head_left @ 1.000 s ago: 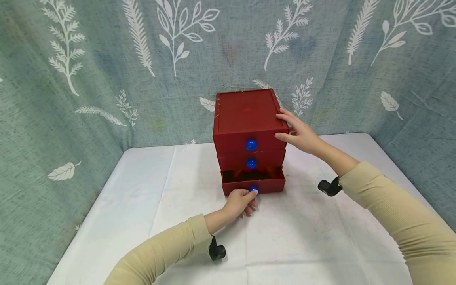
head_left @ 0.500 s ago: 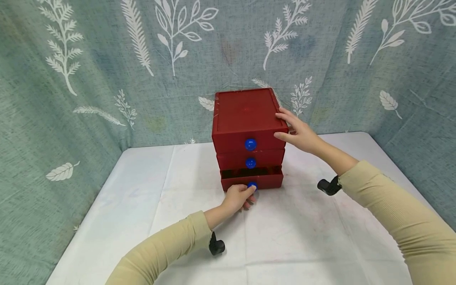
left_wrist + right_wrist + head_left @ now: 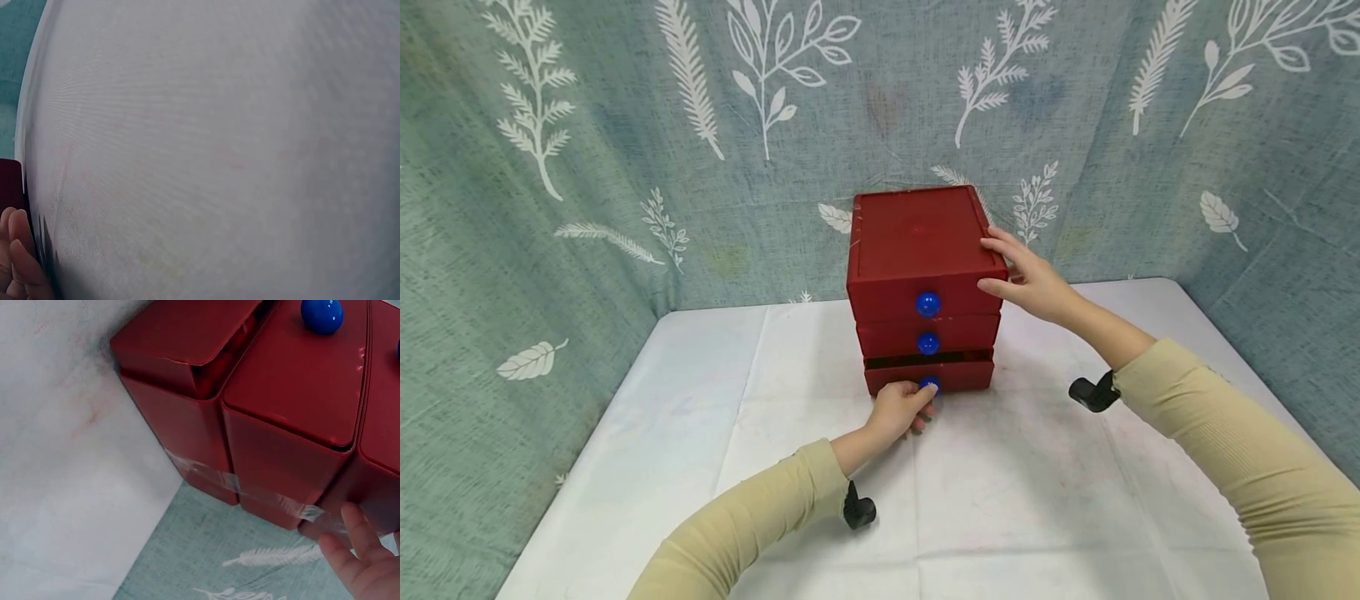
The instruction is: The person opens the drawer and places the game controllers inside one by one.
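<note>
A dark red drawer cabinet (image 3: 921, 233) stands at the back of the table, with several tiers' front faces bearing blue knobs. Its bottom drawer (image 3: 966, 377) sticks out a little, leaving a narrow dark gap above its front. My left hand (image 3: 895, 414) pinches that drawer's blue knob (image 3: 930, 384) between thumb and fingers. At the cabinet's upper right side, my right hand (image 3: 1033, 279) rests with fingers extended, the thumb by the front edge. In the right wrist view, the fingertips (image 3: 355, 519) lie against the cabinet's side near clear tape. The drawer's inside is mostly hidden.
A white cloth covers the table (image 3: 805, 533). Grey-green curtain (image 3: 760, 208) with white leaf prints hangs close behind the cabinet and along both sides. A black wrist device (image 3: 1093, 394) sits by the right sleeve, another (image 3: 859, 508) by the left.
My left hand has pushed the bottom drawer farther into the cabinet, narrowing the gap above it. My right hand stays at the cabinet's side.
</note>
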The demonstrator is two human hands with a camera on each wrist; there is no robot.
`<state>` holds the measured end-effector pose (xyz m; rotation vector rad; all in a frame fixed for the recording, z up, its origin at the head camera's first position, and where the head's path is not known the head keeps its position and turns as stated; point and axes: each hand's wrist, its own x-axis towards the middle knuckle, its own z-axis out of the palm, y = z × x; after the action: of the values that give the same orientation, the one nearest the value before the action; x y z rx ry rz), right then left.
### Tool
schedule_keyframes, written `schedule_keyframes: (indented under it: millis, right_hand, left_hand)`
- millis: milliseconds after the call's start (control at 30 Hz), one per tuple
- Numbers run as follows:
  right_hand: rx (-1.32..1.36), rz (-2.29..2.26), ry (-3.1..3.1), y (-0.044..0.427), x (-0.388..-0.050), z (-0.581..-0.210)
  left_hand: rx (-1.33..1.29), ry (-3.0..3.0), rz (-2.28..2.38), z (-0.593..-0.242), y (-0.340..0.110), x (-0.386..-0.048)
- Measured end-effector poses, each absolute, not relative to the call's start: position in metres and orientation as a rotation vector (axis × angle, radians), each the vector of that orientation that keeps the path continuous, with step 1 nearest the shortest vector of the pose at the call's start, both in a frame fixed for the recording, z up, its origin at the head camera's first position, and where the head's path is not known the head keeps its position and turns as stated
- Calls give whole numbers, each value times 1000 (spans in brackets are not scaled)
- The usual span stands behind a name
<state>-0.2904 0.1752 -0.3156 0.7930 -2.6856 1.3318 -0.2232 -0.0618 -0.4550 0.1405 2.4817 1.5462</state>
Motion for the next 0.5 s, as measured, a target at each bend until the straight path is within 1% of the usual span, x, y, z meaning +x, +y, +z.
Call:
schedule_keyframes:
  millis: [500]
  right_hand:
    - [790, 1342, -2689, 175, -290, -316]
  left_hand:
    - [144, 2525, 1560, -458, -59, -237]
